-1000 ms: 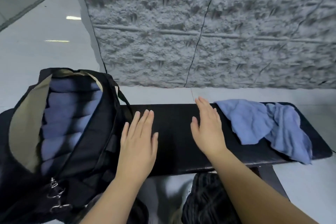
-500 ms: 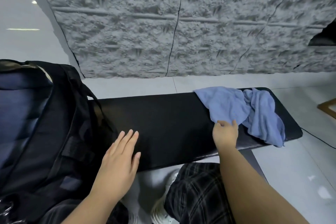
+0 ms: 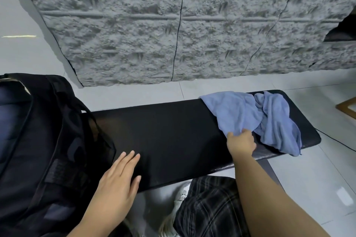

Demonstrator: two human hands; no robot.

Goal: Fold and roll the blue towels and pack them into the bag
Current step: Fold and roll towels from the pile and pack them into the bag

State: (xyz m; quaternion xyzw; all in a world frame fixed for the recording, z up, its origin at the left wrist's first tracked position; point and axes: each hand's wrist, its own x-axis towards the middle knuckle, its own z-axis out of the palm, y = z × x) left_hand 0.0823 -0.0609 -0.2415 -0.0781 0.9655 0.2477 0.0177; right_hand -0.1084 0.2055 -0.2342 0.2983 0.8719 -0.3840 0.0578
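- Right hand (image 3: 241,143) reached to the right part of the bench (image 3: 173,131); grip was closed, fingers curled onto the near edge of a blue towel (image 3: 235,113).
- That towel lay spread but rumpled on the bench's right end, its far corner at the back edge.
- A 2nd towel (image 3: 277,127), crumpled, lay just right of the 1st and touching it; 1 corner hung over the bench's front edge.
- Left hand (image 3: 117,183) rested flat, palm down, on the bench's near left part, fingers straight and together, holding nothing.
- Black bag (image 3: 48,140) stood at the left end, just beside the left hand. Dark blue showed inside at the left frame edge; could not tell what it was.
- Rough grey wall (image 3: 173,25) rose behind the bench; pale tiled floor (image 3: 317,179) lay around it.
- Plaid trousers (image 3: 208,208) and a white shoe (image 3: 181,196) showed below the bench edge.
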